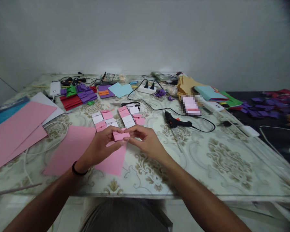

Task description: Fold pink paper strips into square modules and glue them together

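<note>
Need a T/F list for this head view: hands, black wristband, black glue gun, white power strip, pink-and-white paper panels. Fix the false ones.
1. The left hand and right hand both grip a small folded pink paper piece. True.
2. The black wristband is on the right wrist. False: it is on the left wrist.
3. Two black plugs sit in the white power strip. True.
4. The black glue gun lies to the left of both hands. False: it lies on the table, to their right.
5. Pink-and-white checkered folded-paper panels lie just beyond the hands. True.
</note>
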{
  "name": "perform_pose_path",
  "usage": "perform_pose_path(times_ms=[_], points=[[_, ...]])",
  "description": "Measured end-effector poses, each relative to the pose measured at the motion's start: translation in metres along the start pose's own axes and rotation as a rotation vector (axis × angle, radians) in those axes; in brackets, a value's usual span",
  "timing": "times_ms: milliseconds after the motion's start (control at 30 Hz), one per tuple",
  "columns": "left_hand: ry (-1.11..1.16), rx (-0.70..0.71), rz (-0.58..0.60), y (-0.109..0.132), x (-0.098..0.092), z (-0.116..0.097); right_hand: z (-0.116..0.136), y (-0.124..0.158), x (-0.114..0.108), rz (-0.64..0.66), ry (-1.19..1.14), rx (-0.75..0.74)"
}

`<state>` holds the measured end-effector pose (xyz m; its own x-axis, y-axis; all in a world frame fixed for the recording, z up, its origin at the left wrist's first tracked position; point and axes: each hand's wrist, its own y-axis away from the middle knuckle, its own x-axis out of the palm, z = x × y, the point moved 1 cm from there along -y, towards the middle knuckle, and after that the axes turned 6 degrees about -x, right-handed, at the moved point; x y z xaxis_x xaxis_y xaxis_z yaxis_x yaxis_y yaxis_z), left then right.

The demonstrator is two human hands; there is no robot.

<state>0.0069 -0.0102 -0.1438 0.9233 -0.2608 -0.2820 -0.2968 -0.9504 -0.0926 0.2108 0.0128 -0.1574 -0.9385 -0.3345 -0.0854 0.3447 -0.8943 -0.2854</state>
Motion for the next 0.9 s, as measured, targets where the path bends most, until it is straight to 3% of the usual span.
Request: perform_pose_path(times_ms=[233,433,600,667,900], points=[[-0.028,0.035,-0.033,0.001,-0.001,0.000,0.000,-0.001,-0.002,-0.020,0.001,-0.048],[0.068,0.072,0.004,0.000,0.000,0.003,0.004,0.000,-0.002,-0.051,0.066,-0.228],[-0.044,0.123,-0.126,0.001,0.001,0.004,0.003,0.001,-0.002,-0.047,0.172,-0.293],[-0.058,0.110,-0.128,0.002,0.001,0.006,0.003,0.001,-0.003,-0.053,0.195,-0.301],[0.218,0.036,-0.038,0.002,0.002,0.010,0.005,-0.002,-0.007,-0.023,0.022,-0.229]])
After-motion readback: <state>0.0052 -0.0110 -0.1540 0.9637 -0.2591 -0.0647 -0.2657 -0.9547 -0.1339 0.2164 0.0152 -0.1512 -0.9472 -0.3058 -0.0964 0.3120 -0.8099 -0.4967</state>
